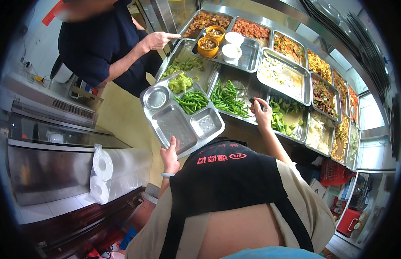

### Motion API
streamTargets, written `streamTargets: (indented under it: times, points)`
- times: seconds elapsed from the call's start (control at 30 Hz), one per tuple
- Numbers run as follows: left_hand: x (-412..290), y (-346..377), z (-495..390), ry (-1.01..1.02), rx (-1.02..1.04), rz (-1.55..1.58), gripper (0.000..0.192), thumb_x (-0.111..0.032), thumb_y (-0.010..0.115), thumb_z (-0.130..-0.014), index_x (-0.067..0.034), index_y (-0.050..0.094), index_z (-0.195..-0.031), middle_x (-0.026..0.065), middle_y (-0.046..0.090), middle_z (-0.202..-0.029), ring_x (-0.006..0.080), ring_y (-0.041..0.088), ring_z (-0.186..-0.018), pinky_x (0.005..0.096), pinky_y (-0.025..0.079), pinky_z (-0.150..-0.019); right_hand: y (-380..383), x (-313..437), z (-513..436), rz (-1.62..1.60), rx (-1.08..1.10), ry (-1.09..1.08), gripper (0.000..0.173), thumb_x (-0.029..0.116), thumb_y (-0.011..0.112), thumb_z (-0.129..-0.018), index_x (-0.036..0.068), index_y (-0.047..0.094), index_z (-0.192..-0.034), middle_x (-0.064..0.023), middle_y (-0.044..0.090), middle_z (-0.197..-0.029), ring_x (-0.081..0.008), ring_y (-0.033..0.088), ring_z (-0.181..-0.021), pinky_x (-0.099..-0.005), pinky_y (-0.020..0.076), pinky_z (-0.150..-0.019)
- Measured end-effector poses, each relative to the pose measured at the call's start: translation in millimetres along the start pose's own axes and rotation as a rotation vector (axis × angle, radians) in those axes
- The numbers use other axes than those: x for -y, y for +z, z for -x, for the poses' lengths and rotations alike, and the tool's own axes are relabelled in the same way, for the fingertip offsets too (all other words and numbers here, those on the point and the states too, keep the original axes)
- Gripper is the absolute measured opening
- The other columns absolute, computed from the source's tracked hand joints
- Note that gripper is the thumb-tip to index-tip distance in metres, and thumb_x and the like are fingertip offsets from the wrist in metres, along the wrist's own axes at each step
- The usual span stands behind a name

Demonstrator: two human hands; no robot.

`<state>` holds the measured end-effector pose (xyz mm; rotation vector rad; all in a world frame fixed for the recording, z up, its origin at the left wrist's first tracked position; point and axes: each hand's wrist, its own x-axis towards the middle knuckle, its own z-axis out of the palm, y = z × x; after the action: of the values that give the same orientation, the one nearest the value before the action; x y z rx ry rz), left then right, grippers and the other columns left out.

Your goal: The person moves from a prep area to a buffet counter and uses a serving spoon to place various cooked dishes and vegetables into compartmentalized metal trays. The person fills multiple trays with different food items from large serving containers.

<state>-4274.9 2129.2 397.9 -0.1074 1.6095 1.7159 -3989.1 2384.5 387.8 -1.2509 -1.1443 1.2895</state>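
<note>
My left hand (170,157) grips the near edge of a metal compartment tray (174,124), thumb on top. Leafy greens (180,82) fill one of its far compartments, and cut green beans (191,102) lie in the one beside it. The round, large and small square compartments hold no food. Between the fingers of my right hand (263,113) is the black handle of a serving utensil (252,101); its far end is hard to make out. That hand hovers at the near side of a steel pan with green beans (228,97), right of the tray.
Steel food pans (284,76) line the counter, some stacked on others. A shallow pan (252,58) carries yellow bowls (207,47) and white cups (231,53). Across the counter's left end, a person's hand (160,40) points at the pans. Wrapped paper rolls (119,171) stand at left.
</note>
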Motion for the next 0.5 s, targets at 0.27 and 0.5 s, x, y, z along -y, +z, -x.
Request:
streamTargets:
  times: [0.27,0.5]
  points:
    - [6,6,-1,-0.009,0.012,-0.021,0.033,-0.023,0.076,-0.086,0.001,0.059,-0.100,0.0040,0.060,-0.094,0.0160,0.064,-0.083,0.0298,0.054,-0.072,-8,24,6,-0.087,-0.012,0.081,0.019,0.013,0.062,-0.094,0.002,0.067,-0.107,-0.0102,0.069,-0.079,-0.0144,0.068,-0.065,-0.0251,0.0551,-0.059]
    - [7,10,-3,0.027,0.017,0.006,0.033,-0.022,0.076,-0.086,0.002,0.060,-0.101,0.0038,0.061,-0.093,0.0156,0.064,-0.082,0.0289,0.053,-0.072,-15,38,4,-0.105,-0.007,0.042,0.016,0.011,0.062,-0.093,0.002,0.068,-0.105,-0.0091,0.069,-0.077,-0.0140,0.068,-0.065,-0.0246,0.0547,-0.058]
